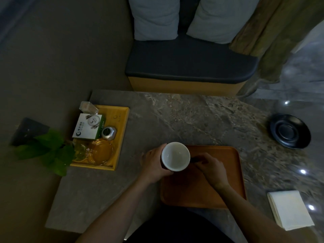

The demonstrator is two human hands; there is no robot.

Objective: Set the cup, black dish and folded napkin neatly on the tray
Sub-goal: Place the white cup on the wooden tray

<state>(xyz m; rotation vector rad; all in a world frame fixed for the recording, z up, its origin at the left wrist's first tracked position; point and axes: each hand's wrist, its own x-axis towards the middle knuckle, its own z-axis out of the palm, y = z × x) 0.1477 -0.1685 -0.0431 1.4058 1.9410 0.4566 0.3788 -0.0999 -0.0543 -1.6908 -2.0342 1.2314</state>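
Observation:
A cup (175,156), white inside and dark outside, is held upright over the upper left corner of the brown tray (215,183). My left hand (153,165) wraps its left side. My right hand (211,168) pinches the dark handle on its right. Whether the cup rests on the tray or hangs just above it I cannot tell. The black dish (290,131) lies on the marble table at the far right. The folded white napkin (290,209) lies at the table's near right edge.
A yellow wooden tray (121,127) at the left holds a white box, a small silver clock, a glass ashtray and a clear holder. A green plant (50,151) overhangs its left side. A cushioned bench (189,67) stands behind the marble table (192,120).

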